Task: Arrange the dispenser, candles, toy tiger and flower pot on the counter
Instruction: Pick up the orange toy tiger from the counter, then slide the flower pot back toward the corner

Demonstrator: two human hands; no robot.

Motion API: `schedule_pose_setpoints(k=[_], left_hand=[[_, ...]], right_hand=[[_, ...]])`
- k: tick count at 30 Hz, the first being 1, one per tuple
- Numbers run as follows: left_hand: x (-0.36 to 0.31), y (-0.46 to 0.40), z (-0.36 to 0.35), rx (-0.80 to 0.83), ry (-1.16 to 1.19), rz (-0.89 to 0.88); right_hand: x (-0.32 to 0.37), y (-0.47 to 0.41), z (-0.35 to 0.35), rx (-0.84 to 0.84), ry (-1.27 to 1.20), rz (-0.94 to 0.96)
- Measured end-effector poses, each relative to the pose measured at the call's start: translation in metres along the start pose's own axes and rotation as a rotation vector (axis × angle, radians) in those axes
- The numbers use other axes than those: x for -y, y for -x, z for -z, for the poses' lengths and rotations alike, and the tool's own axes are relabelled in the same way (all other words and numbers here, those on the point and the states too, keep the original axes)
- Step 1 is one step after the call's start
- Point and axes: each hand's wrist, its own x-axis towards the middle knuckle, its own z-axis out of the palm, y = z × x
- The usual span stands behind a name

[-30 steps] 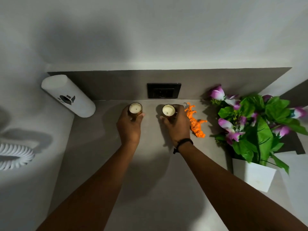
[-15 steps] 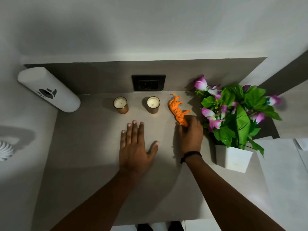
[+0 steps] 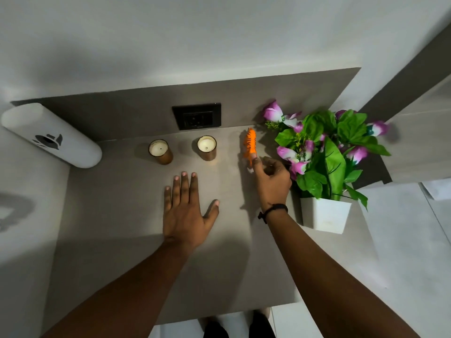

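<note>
Dim, soft overhead light; arm shadows across counter (image 3: 122,215); strong wide-angle bending at edges; focus sharp.

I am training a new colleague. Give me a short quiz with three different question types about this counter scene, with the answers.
1. True or false: the left hand lies flat and open on the counter.
2. How many candles stand near the socket?
3. The right hand touches: A) flower pot B) toy tiger C) dispenser.

Key: 1 true; 2 two, left candle and right candle; 3 B.
</note>
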Motion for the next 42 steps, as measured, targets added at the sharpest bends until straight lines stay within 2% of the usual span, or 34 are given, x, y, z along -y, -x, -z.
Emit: schedule_pose_setpoints(k=[3, 6, 8, 9, 11, 13, 16, 19, 22, 26, 34, 37, 39, 42], left_hand=[[0.000, 0.001, 0.003, 0.006, 0.000, -0.006], [-0.001, 0.001, 0.004, 0.004, 0.004, -0.010], [0.000, 0.001, 0.003, -0.017, -0.007, -0.008], [0.000, 0.000, 0.002, -0.027, -0.008, -0.007], [0.000, 0.001, 0.002, -0.031, -0.013, -0.013], [0.000, 0.001, 0.002, -0.037, -0.016, -0.017], [-0.002, 0.000, 0.001, -0.060, -0.005, -0.019], [-0.003, 0.001, 0.002, -0.068, -0.006, -0.023], [-0.003, 0.000, 0.002, -0.071, -0.011, -0.027], [-0.001, 0.000, 0.001, -0.079, -0.029, -0.030], [-0.001, -0.002, 0.000, -0.085, -0.017, -0.032], [-0.002, -0.008, -0.002, -0.073, -0.024, -0.172], [-0.002, -0.010, -0.003, -0.071, -0.024, -0.285], [0.001, -0.013, -0.007, -0.078, -0.019, -0.280]], right_hand=[[-0.009, 0.044, 0.041, 0.000, 0.074, 0.132], [-0.034, 0.081, 0.106, -0.198, 0.381, 0.325], [-0.044, 0.077, 0.143, -0.374, 0.607, 0.244], [-0.046, 0.071, 0.154, -0.364, 0.637, 0.128], [-0.043, 0.055, 0.160, -0.202, 0.550, -0.098], [-0.041, 0.039, 0.152, -0.121, 0.493, -0.167], [-0.039, 0.019, 0.134, -0.171, 0.387, -0.131], [-0.042, 0.007, 0.117, -0.229, 0.094, -0.049], [-0.046, -0.013, 0.099, -0.233, -0.059, 0.075], [-0.045, -0.050, 0.083, -0.252, -0.077, 0.172], [-0.043, -0.079, 0.076, -0.238, 0.040, 0.149], [-0.052, -0.074, 0.080, -0.285, -0.012, 0.230], [-0.060, -0.070, 0.082, -0.281, -0.025, 0.205], [-0.061, -0.082, 0.079, -0.289, -0.023, 0.208]])
